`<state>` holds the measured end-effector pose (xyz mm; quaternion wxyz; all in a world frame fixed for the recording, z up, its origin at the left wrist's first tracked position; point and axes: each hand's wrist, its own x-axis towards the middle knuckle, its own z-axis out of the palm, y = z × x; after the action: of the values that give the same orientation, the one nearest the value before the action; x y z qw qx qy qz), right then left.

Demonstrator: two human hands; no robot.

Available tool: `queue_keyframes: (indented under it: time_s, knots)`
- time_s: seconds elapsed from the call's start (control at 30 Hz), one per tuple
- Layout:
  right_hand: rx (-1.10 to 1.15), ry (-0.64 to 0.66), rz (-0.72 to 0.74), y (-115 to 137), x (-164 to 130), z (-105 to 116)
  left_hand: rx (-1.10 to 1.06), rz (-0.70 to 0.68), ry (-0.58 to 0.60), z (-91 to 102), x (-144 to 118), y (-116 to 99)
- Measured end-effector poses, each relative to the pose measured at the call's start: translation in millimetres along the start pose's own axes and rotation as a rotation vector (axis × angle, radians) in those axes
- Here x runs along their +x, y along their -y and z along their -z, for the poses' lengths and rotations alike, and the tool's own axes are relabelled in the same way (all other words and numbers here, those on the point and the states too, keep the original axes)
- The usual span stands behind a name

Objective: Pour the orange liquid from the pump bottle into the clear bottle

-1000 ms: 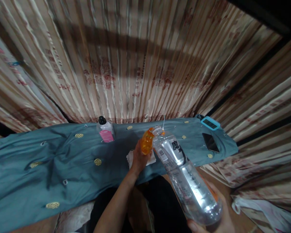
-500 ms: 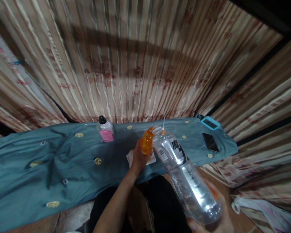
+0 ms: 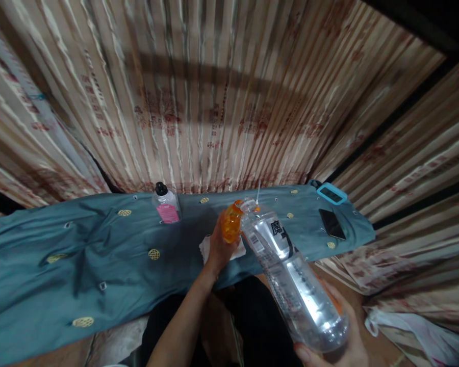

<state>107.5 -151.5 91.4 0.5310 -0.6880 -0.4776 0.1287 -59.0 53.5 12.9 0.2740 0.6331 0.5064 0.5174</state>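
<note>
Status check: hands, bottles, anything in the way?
Left hand grips small orange bottle. Right hand cradles big clear bottle, tilted neck-first toward it. White tissue under left hand; nothing blocking.

A cloth [image 3: 99, 255] lies before the curtain [image 3: 214, 102]. On it, a small bottle [image 3: 166, 206] stands left, two phones [image 3: 332, 223] right, a tissue [image 3: 206, 248] between.
</note>
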Motion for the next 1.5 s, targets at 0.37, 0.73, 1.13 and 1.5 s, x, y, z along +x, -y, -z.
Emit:
queue_keyframes:
  time_s: [0.37,0.73,1.13,1.5]
  knots:
    - [0.065,0.015,-0.066,1,-1,2,-0.002,0.065,0.023,1.7,0,-5]
    - [0.039,0.019,-0.094,7,1,5,-0.012,0.064,0.034,3.0,0,-7]
    - [0.101,0.026,-0.138,7,0,4,-0.043,0.043,0.035,2.7,1,-3]
    - [0.06,0.022,-0.102,7,-1,4,-0.119,0.133,0.113,11.7,5,-9]
